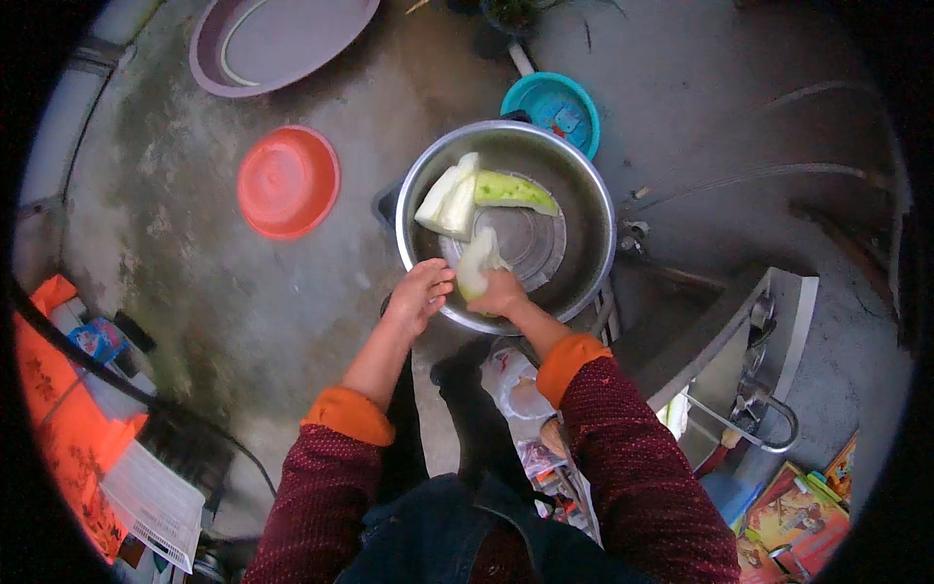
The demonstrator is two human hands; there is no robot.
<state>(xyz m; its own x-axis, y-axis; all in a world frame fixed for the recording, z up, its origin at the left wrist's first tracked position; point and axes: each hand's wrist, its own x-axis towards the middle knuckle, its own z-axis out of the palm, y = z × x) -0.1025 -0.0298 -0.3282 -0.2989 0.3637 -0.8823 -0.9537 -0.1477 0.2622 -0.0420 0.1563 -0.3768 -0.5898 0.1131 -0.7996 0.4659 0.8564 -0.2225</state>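
Observation:
In a large steel basin point(602, 272) lie a thick white chunk of winter melon point(449, 201) and a long pale green piece point(517, 190) beside it. My right hand point(499, 294) grips another piece of winter melon point(478, 264), white-fleshed with a greenish edge, over the near part of the basin. The fingers beneath that piece are partly hidden. At the near left rim is my left hand point(422, 293), empty, its fingers loosely bent and the thumb apart.
An orange-red plastic basin point(289, 182) sits on the wet concrete floor to the left. Behind it is a wide mauve tub point(204, 54). A turquoise bowl point(592, 109) stands against the steel basin's far side. At the right is a sink point(711, 414) with a curved tap point(779, 428).

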